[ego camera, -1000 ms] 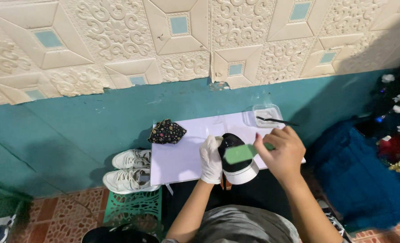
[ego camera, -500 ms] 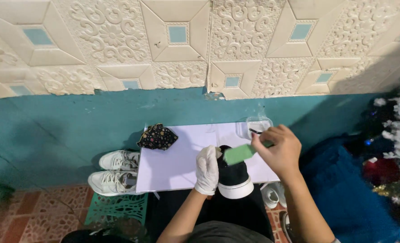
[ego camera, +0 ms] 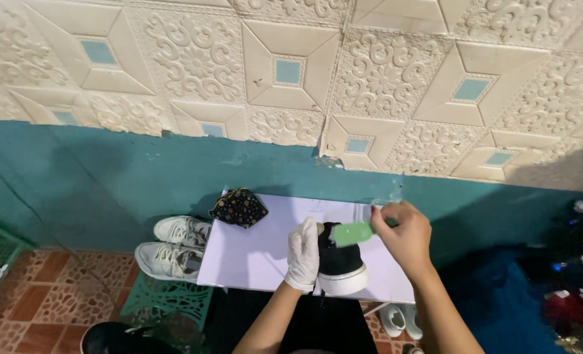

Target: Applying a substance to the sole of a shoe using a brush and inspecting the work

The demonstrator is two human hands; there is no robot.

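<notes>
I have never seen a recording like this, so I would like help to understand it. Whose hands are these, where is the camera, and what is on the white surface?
There is no machine here. A person wears a camera on the head, and it looks down, so the two arms entering from the bottom edge are that person's own.

The left hand wears a white glove and steadies a black shoe with a white sole. The bare right hand holds a green brush in its fingers over the shoe.

The shoe rests on a small white table set against a teal wall. A dark patterned cloth lies at the table's far left corner. A pair of white sneakers sits left of the table, beside it, on a green stand.
</notes>
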